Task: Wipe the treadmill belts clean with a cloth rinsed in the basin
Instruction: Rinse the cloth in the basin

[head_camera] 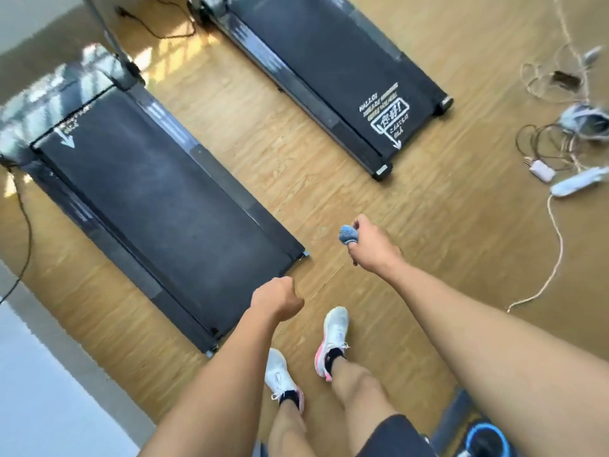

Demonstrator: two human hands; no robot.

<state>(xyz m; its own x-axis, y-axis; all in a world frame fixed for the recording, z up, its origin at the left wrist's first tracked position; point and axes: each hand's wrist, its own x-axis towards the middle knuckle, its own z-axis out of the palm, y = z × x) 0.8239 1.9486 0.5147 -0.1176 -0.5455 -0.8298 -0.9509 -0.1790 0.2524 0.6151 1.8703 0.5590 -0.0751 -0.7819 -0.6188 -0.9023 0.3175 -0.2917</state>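
- Near treadmill [158,206]: dark belt, flat on the wood floor, ahead and left of the person.
- Far treadmill [329,70]: parallel, well apart.
- Basin [474,433]: blue-rimmed, on the floor at lower right.
- Left hand [275,300]: fisted, holding nothing.
- Right hand [372,242]: gripping the balled blue cloth [348,234] over bare floor.

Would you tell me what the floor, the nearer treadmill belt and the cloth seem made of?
Floor: grained planks with seams, probably laminate. Nearer treadmill belt: matte black, likely rubber. Cloth: blue, nubbly, probably microfibre, bunched in the right hand.
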